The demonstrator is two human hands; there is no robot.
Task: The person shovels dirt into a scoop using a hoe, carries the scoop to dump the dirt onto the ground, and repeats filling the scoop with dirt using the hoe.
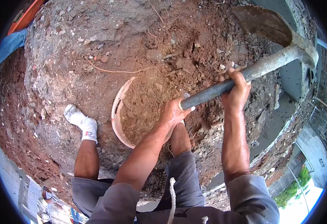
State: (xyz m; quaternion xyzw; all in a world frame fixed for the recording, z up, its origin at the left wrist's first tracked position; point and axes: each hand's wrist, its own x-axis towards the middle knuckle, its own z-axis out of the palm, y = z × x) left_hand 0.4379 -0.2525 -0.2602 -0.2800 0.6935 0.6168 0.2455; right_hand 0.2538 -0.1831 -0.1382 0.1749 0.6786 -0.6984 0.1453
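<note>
A hoe with a long round handle (pixel 268 66) is held up slantwise across the right half of the head view. Its broad, soil-stained blade (pixel 264 24) is raised at the upper right. My left hand (pixel 172 111) is closed around the handle's lower end. Farther up, my right hand (pixel 236 89) wraps the handle, its thumb toward the blade. Beneath and left of my left hand lies a round pale basin (pixel 115 115) filled with brown soil. My left forearm and hand hide part of its right side.
Loose reddish soil (pixel 186 56) with stones surrounds the basin. A thin root or wire (pixel 118 71) lies beyond it. My socked foot (pixel 82 121) stands left of the basin. Grey wet-looking strips (pixel 290 78) run along the right. A person's blue-clad leg (pixel 12 44) shows at the upper left.
</note>
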